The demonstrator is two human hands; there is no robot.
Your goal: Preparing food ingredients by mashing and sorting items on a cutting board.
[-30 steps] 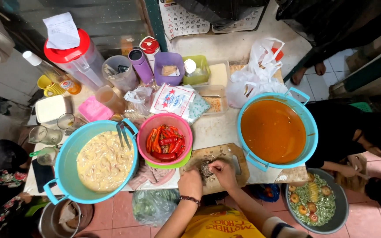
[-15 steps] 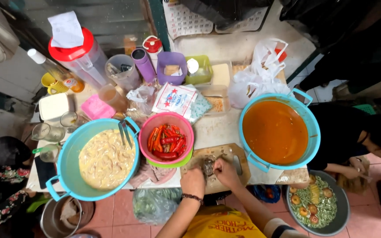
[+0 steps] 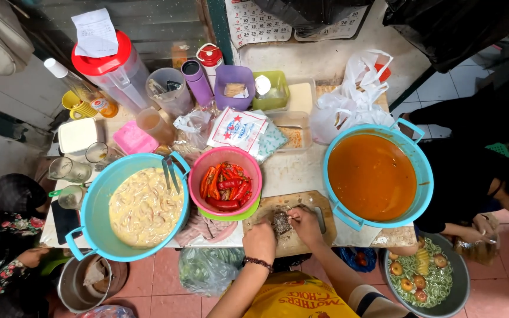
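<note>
Table [image 3: 301, 171] – pale worn top, crowded.
2 large blue plastic basins: left one [image 3: 98, 200] at 8 o'clock, creamy noodle-like mix, tongs inside; right one [image 3: 416, 171] at 3 o'clock, smooth orange liquid.
Pink round bowl [image 3: 251, 171], centre – glossy red chillies.
Wooden cutting board [image 3: 313, 203] at 6 o'clock, edge worn.
Left hand [image 3: 260, 238] clamped on dark rough lump [image 3: 280, 223], pinning it to board.
Right hand [image 3: 305, 222] closed around knife [image 3: 319, 218] just beside lump.
Judgement: keep left fingertips curled back, lump flat, short strokes – small thing slips easily.

Cramped home kitchen: surface [image 3: 301, 171] crowded with basins of batter [image 3: 142, 206] and sauce [image 3: 371, 176], chillies [image 3: 226, 185], tiled floor [image 3: 502, 291].
</note>
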